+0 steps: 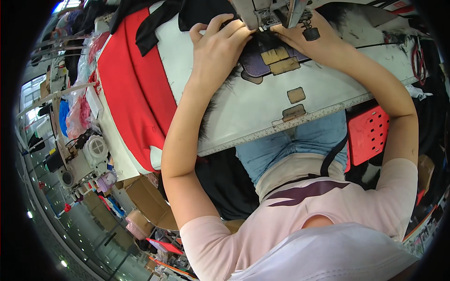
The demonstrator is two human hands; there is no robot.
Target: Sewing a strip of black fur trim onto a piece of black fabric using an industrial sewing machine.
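Observation:
At the top of the head view, my left hand (pixel 220 49) is bent over black furry fabric (pixel 255 46) beside the sewing machine head (pixel 265 16). Its thumb and forefinger close on the fabric near the needle area, and the outer fingers are raised and bent. On the other side of the machine head, my right hand (pixel 313 40) grips the same fabric, its fingers partly hidden by the machine. The exact stitching spot is hidden by the machine foot and my fingers.
Red fabric (pixel 129 89) drapes over the left of the white table (pixel 234 124), with black cloth (pixel 149 33) beside it. A ruler strip (pixel 318 108) runs along the near edge. Worn tape patches (pixel 296 95) mark the tabletop. Red-handled scissors (pixel 417 61) lie far right; cardboard boxes (pixel 147 199) stand lower left.

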